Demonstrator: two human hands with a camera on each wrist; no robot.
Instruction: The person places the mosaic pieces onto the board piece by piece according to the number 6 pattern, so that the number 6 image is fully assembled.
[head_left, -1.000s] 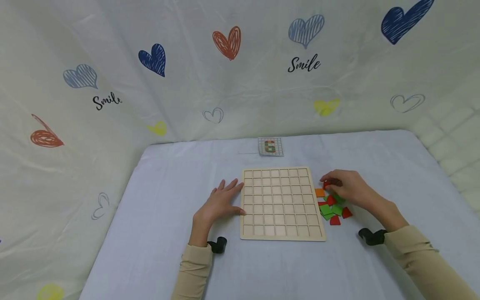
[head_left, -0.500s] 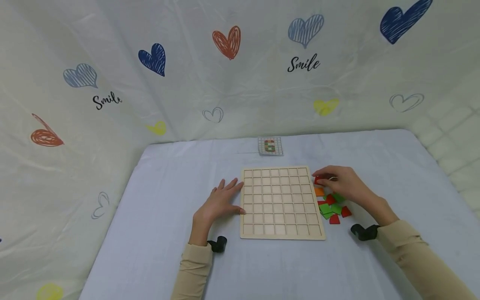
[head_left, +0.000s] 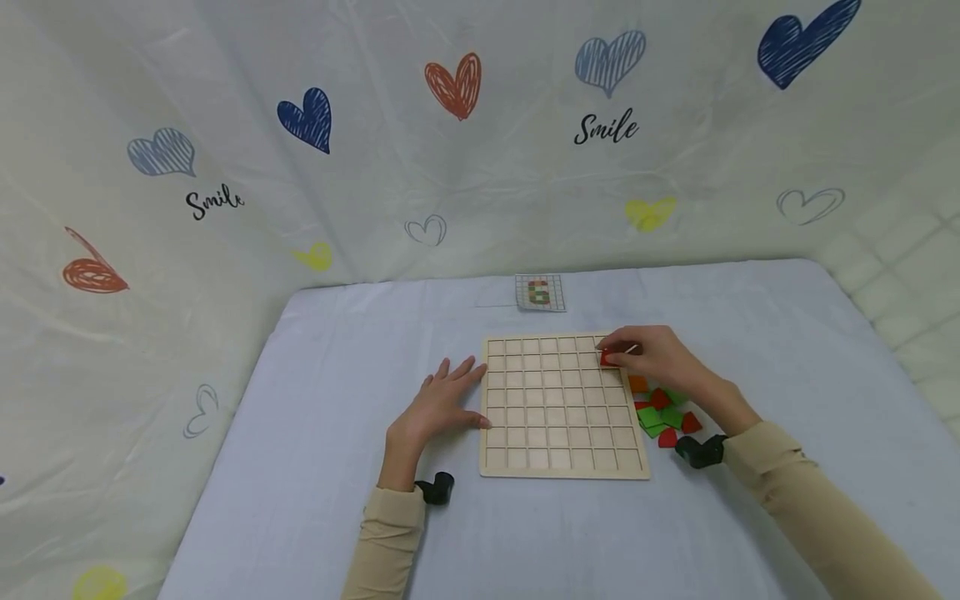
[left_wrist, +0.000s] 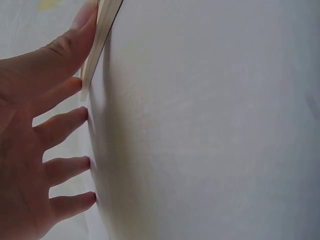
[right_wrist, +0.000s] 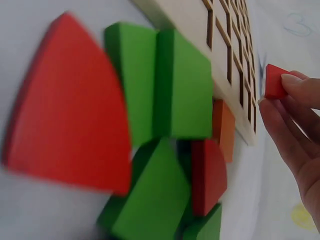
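A pale wooden grid board lies flat on the table, its square recesses bare where I can see them. Along its left edge my left hand is spread, thumb and a fingertip touching the rim; in the left wrist view the thumb rests against the board's side. My right hand pinches a small red tile between thumb and fingers, over the board's upper right corner. Beside the board's right edge lies a loose pile of green tiles, several red tiles and an orange tile.
A small card with a coloured pattern on a grid lies behind the board. White cloth covers the table. Behind it hangs a pale sheet printed with hearts. Black wrist cameras sit on both forearms.
My right hand has moved left with the red tile, from above the pile to over the board's upper right corner. The left hand has stayed at the board's left edge.
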